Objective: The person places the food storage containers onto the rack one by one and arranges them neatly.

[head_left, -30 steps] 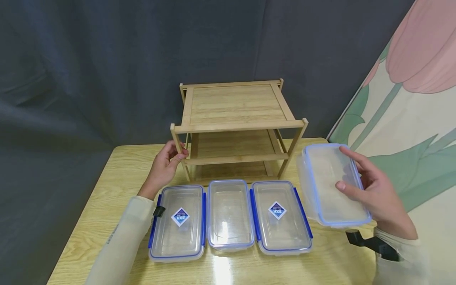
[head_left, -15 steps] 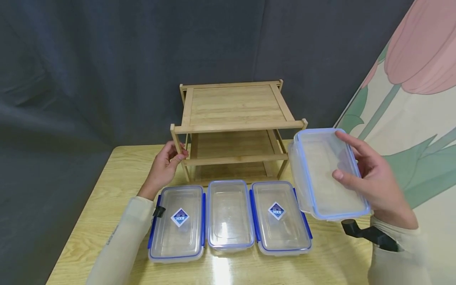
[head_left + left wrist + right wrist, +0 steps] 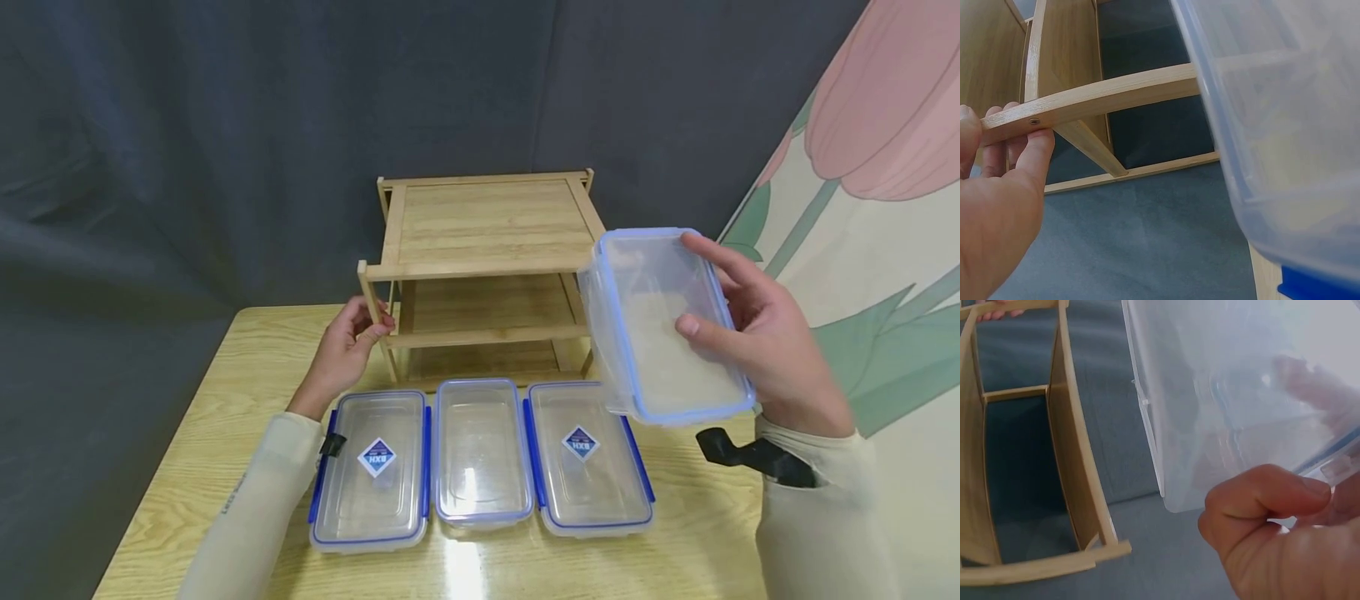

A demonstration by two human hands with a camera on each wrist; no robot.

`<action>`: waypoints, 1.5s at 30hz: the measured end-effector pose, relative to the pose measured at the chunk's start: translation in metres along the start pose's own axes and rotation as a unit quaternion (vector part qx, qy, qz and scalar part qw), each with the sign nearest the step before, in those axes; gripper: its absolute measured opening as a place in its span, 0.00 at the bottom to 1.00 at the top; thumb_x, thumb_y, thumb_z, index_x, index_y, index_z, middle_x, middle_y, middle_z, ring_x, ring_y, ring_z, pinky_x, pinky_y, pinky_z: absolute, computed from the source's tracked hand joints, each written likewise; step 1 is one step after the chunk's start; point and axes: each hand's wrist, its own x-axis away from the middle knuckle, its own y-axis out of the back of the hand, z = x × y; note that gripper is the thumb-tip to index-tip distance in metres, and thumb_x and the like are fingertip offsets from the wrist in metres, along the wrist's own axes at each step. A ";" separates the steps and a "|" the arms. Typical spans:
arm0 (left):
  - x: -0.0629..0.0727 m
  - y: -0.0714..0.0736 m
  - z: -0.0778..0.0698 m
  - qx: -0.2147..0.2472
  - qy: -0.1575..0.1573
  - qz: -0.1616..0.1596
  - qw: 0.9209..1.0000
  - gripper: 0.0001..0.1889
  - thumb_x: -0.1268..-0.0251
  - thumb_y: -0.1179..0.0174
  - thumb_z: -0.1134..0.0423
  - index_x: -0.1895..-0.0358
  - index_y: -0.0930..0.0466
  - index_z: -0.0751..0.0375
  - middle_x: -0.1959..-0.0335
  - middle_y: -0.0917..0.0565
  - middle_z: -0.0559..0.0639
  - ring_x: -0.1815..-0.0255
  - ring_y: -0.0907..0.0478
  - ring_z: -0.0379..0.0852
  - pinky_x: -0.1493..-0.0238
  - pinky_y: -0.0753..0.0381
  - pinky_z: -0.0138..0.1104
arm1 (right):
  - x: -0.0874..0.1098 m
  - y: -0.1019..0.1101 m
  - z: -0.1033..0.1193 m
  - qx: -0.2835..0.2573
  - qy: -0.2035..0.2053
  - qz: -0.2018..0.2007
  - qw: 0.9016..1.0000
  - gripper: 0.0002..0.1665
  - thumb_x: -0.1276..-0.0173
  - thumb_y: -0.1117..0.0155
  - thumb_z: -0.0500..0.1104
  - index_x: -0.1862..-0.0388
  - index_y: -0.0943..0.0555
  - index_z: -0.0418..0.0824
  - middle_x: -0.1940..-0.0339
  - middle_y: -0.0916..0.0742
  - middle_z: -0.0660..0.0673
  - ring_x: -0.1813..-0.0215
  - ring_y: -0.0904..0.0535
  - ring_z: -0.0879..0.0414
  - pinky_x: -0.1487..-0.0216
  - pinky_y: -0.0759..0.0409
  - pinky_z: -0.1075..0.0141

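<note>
My left hand [image 3: 339, 360] grips the front left post of a light wooden three-tier shelf [image 3: 491, 221], its fingers curled round the wood in the left wrist view [image 3: 1022, 150]. My right hand [image 3: 780, 354] holds up a clear plastic food container [image 3: 675, 342] with a pale blue rim, thumb on its face. That container is tilted, in front of the shelf's right end, and hides the front right post from the head view. On the table, before the shelf, lie three more clear containers in a row: a left one [image 3: 367, 508], a middle one [image 3: 483, 450] and a right one [image 3: 596, 500].
The left and right containers on the table [image 3: 187, 467] have blue side clips and diamond-shaped labels. A dark curtain [image 3: 300, 125] hangs behind the shelf. To the right stands a wall covering [image 3: 892, 275] with a tulip pattern.
My right hand has moved left and up with the held container, toward the shelf's right side. My left hand has stayed on the post.
</note>
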 end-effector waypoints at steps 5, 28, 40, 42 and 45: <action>0.001 -0.001 0.001 0.004 0.002 0.005 1.000 0.14 0.16 0.47 0.64 0.37 0.27 0.68 0.49 0.15 0.59 0.47 0.17 0.48 0.47 0.20 0.26 | -0.016 -0.011 0.006 0.007 0.003 -0.012 1.000 0.46 0.30 0.41 0.20 0.17 0.34 0.47 0.50 0.14 0.41 0.61 0.08 0.53 0.71 0.10 0.57; 0.001 -0.007 0.000 0.050 -0.025 -0.021 0.998 0.18 0.20 0.44 0.72 0.31 0.28 0.66 0.47 0.16 0.65 0.49 0.16 0.40 0.48 0.16 0.26 | -0.104 -0.052 0.012 0.025 -0.036 -0.041 0.998 0.41 0.31 0.26 0.37 0.22 0.26 0.57 0.42 0.20 0.38 0.54 0.14 0.49 0.62 0.08 0.59; 0.000 -0.010 -0.005 0.081 -0.027 -0.029 0.996 0.17 0.16 0.50 0.71 0.30 0.30 0.65 0.45 0.18 0.65 0.48 0.17 0.39 0.45 0.14 0.29 | -0.150 -0.076 0.012 -0.011 -0.069 -0.027 0.997 0.43 0.33 0.21 0.42 0.22 0.28 0.61 0.38 0.21 0.40 0.49 0.15 0.46 0.60 0.08 0.57; 0.000 -0.010 -0.005 0.077 -0.026 -0.028 0.996 0.17 0.16 0.50 0.71 0.31 0.30 0.65 0.46 0.18 0.65 0.48 0.17 0.42 0.45 0.14 0.29 | -0.157 -0.080 0.010 -0.018 -0.070 -0.022 0.997 0.43 0.32 0.22 0.43 0.21 0.28 0.61 0.38 0.21 0.40 0.49 0.16 0.46 0.59 0.08 0.58; 0.000 -0.010 -0.006 0.071 -0.024 -0.027 0.997 0.16 0.16 0.50 0.71 0.32 0.30 0.65 0.46 0.19 0.64 0.49 0.17 0.46 0.46 0.14 0.28 | -0.166 -0.087 0.008 -0.024 -0.074 -0.019 0.997 0.43 0.32 0.22 0.44 0.22 0.28 0.61 0.38 0.21 0.40 0.48 0.16 0.46 0.59 0.08 0.58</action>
